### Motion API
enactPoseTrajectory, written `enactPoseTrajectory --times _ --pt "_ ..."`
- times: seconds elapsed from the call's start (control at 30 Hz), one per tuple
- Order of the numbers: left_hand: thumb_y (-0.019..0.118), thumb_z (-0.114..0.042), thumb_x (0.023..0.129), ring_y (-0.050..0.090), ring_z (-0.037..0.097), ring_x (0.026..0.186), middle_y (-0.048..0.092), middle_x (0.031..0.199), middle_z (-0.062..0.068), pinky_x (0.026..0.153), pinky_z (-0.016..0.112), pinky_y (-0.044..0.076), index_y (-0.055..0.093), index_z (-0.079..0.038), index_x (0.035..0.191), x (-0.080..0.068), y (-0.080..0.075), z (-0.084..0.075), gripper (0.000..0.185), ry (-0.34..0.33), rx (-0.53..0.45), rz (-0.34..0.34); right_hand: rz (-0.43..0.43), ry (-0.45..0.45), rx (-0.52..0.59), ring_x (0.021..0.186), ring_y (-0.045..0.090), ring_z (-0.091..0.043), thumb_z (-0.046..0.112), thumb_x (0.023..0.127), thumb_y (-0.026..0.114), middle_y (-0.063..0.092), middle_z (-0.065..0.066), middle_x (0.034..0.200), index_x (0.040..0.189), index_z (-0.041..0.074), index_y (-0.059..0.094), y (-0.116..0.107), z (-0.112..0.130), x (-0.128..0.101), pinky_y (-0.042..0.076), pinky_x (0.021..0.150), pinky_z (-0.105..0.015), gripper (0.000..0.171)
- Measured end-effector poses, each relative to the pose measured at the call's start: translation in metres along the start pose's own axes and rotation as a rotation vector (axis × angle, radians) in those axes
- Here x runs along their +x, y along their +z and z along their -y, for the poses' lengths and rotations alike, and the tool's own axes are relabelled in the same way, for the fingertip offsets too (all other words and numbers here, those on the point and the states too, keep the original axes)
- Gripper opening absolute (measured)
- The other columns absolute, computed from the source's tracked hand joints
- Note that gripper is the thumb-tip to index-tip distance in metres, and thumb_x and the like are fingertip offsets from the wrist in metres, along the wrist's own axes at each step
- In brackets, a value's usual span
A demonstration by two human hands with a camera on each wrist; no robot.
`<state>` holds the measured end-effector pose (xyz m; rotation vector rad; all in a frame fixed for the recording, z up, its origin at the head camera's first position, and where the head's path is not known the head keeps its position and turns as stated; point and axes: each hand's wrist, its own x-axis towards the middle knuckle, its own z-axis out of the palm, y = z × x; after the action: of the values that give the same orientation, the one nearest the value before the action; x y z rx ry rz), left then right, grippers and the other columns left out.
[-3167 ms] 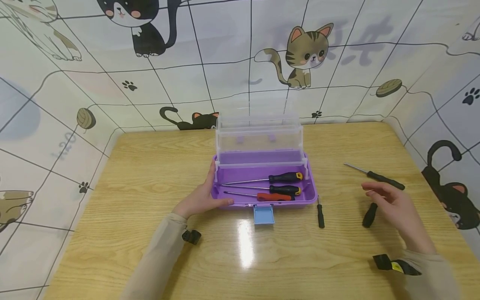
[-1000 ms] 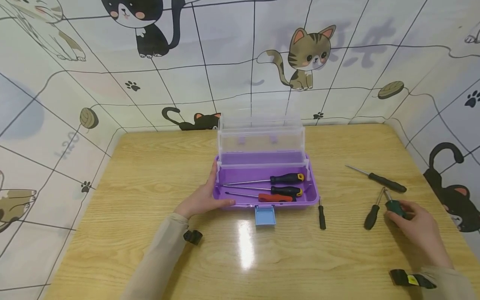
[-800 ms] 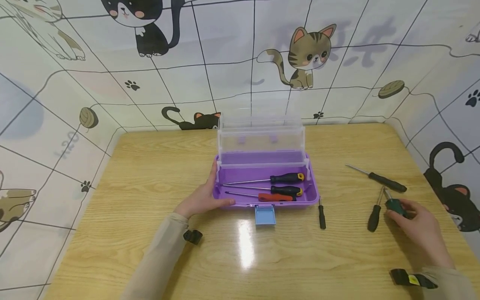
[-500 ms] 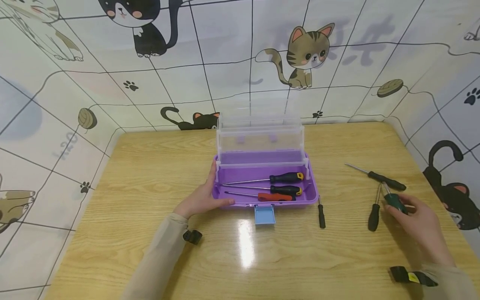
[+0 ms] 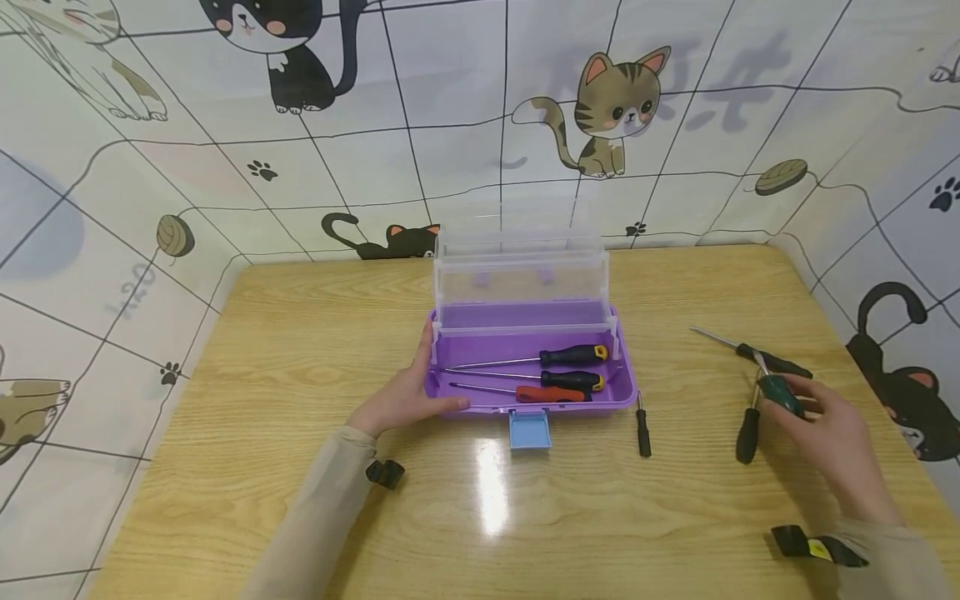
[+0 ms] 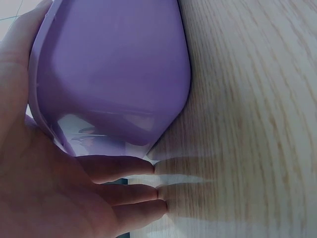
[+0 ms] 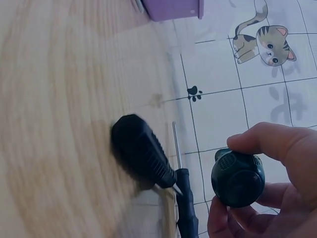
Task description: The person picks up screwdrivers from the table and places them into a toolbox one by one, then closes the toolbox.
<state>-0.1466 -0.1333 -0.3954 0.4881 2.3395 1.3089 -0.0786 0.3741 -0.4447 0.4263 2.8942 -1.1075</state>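
A purple toolbox (image 5: 528, 409) with its clear lid raised sits mid-table, several screwdrivers inside. My left hand (image 5: 401, 396) rests against its left end, thumb along the front rim; in the left wrist view, straight fingers (image 6: 119, 168) reach down beside the wall to the table. My right hand (image 5: 825, 425) pinches a short screwdriver's green handle (image 5: 780, 393) between thumb and fingers, its shaft pointing up and left. In the right wrist view, the handle's rounded end (image 7: 238, 178) faces the camera. Just left of it lies a dark-handled screwdriver (image 5: 747, 435), its shaft partly hidden.
Another screwdriver with a long black handle (image 5: 787, 367) lies behind the right hand. A small black screwdriver (image 5: 643, 433) lies by the box's front right corner. The blue latch (image 5: 529, 430) hangs open in front. Cat-print walls (image 5: 450, 167) enclose the wooden table (image 5: 300, 333).
The right hand has taken hold of the green-handled screwdriver and moved it slightly left and up. The dark-handled screwdriver beside it has turned a little. The left hand has stayed on the box.
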Motion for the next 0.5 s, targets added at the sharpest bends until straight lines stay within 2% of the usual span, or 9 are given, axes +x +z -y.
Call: enactPoseTrajectory --times 0.2,0.3,0.4,0.5 --pt "0.077 -0.014 0.081 0.028 0.050 0.133 0.006 0.155 0.028 0.109 0.055 0.023 -0.022 -0.011 0.151 0.003 0.001 0.006 0.121 0.019 -0.014 0.000 -0.011 -0.010 0.055 0.107 0.043 -0.050 0.028 0.094 0.063 0.040 -0.037 0.131 0.143 -0.008 0.037 0.003 0.008 0.000 0.038 0.055 -0.009 0.066" --pt "0.079 -0.013 0.080 0.023 0.049 0.136 0.000 0.157 0.024 0.110 0.056 0.021 -0.023 -0.014 0.151 0.008 0.004 0.020 0.124 0.047 -0.028 -0.011 -0.023 -0.009 0.063 0.103 0.047 -0.030 0.029 0.094 0.063 0.040 -0.034 0.133 0.143 -0.006 0.039 0.005 0.011 0.001 0.039 0.058 -0.008 0.065" --pt "0.081 -0.017 0.079 0.021 0.046 0.138 -0.003 0.159 0.019 0.110 0.056 0.019 -0.023 -0.019 0.151 0.013 0.007 0.036 0.126 0.071 -0.025 -0.027 -0.031 -0.036 0.059 0.096 0.041 -0.006 0.029 0.093 0.065 0.043 -0.031 0.133 0.143 -0.004 0.042 0.007 0.015 0.001 0.038 0.062 -0.008 0.064" --pt "0.082 -0.024 0.078 0.026 0.044 0.137 0.000 0.160 0.016 0.110 0.055 0.022 -0.023 -0.025 0.151 0.016 0.009 0.047 0.127 0.072 -0.009 -0.042 -0.031 -0.072 0.066 0.093 0.035 0.006 0.028 0.093 0.066 0.044 -0.029 0.132 0.142 -0.004 0.043 0.009 0.019 0.001 0.037 0.064 -0.007 0.063"
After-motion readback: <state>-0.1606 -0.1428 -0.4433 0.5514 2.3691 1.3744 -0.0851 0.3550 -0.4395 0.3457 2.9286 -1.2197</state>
